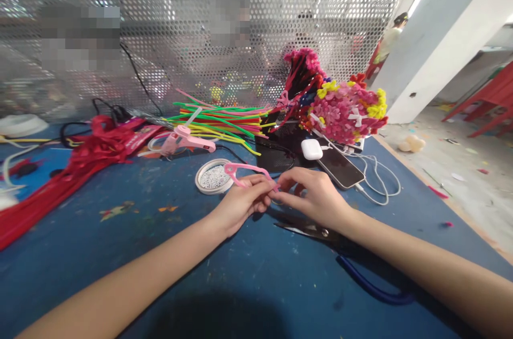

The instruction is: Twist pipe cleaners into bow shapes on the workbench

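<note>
A pink pipe cleaner [253, 167] is bent into a curve with a small loop at its left end. My left hand [242, 202] pinches it near the middle, fingers curled below. The thumb and forefinger of my right hand [315, 194] close on its right end, right beside the left fingertips. Just left of the loop stands a round white dish [199, 185] holding small pearly beads [214, 176]. Under my right wrist lie scissors [306, 229] with dark handles, their tip pointing left.
Behind the hands are a pink glue gun [186, 141], a pile of coloured pipe cleaners [224, 120], pink flower bunches [340, 109], a phone [342, 167] on a cable and a white earbud case [311, 149]. Red ribbons [96, 149] lie left; a blue strip [372, 288] front right.
</note>
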A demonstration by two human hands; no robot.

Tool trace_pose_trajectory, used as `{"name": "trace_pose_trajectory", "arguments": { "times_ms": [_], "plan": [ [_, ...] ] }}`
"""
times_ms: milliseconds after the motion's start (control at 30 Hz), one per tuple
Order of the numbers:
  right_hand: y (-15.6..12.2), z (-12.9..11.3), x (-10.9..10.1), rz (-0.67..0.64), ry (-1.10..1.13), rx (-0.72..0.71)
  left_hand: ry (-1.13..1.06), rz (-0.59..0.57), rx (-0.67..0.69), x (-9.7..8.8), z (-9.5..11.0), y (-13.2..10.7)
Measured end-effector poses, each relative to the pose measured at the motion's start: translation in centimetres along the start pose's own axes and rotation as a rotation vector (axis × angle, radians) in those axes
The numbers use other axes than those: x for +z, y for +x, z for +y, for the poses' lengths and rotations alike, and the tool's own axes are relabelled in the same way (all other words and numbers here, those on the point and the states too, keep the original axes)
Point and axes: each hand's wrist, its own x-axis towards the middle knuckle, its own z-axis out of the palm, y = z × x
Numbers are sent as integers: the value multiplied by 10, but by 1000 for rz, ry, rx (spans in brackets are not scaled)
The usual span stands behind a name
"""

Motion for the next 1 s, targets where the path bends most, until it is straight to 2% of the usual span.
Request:
{"name": "trace_pose_trajectory", "arguments": {
  "times_ms": [167,300,433,600,700,833,1000],
  "plan": [
    [-4,6,4,46,-195,-196,-87,35,-4,3,-2,-2],
    [-4,8,4,92,-169,-231,-101,43,-36,1,-3,-1],
    [-2,4,2,81,-69,-111,-114,68,-37,-1,-3,0],
    [-1,1,5,-33,238,234,-66,68,3,-1,-4,1],
    [0,3,7,-68,429,357,32,52,81,0,-4,1],
    [2,4,7,-128,563,432,100,33,128,1,-6,0],
    [3,3,5,-173,610,438,93,-25,108,2,-8,1]
  ]
}}
